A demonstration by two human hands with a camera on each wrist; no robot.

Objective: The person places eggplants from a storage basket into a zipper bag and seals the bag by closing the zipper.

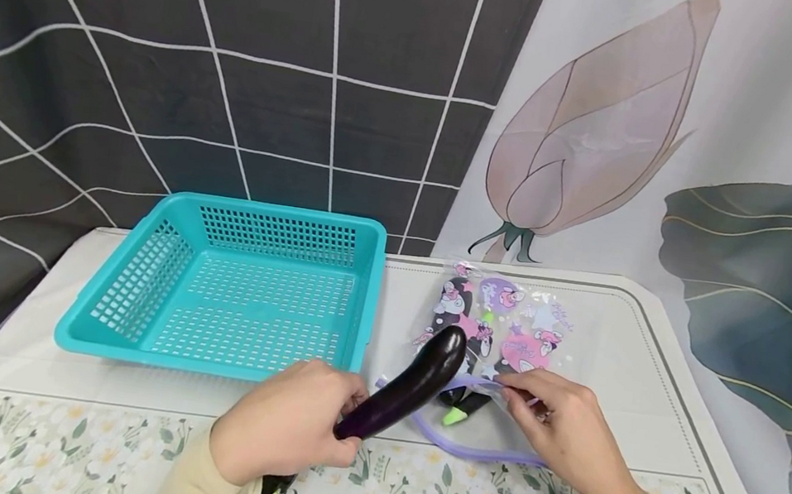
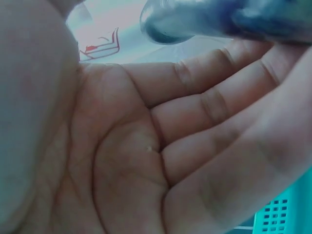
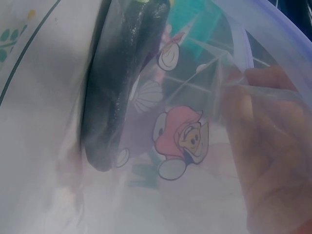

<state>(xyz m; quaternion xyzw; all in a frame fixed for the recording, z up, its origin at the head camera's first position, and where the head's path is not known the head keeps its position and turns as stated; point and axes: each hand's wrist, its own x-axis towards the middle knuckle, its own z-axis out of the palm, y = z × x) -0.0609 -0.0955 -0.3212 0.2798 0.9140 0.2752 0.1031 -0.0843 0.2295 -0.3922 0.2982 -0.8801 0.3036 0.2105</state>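
My left hand [image 1: 294, 417] grips a dark purple eggplant [image 1: 415, 383] by its lower end. The eggplant slants up to the right, and its rounded tip overlaps the bag in the head view. With thumb and fingers, my right hand [image 1: 567, 428] pinches the purple-edged mouth of a clear plastic bag [image 1: 525, 352] printed with pink and purple cartoons. Inside the bag lie dark eggplants with green stem ends [image 1: 455, 416]; the right wrist view shows one eggplant [image 3: 124, 83] through the film. The bag's mouth gapes toward me.
A turquoise perforated basket [image 1: 369, 302] stands at the left of the white table [image 1: 634, 378]. A flower-patterned mat [image 1: 77, 447] covers the table's near part. Behind hang a dark grid-patterned cloth [image 1: 284, 15] and a pale curtain [image 1: 760, 103] with flower prints.
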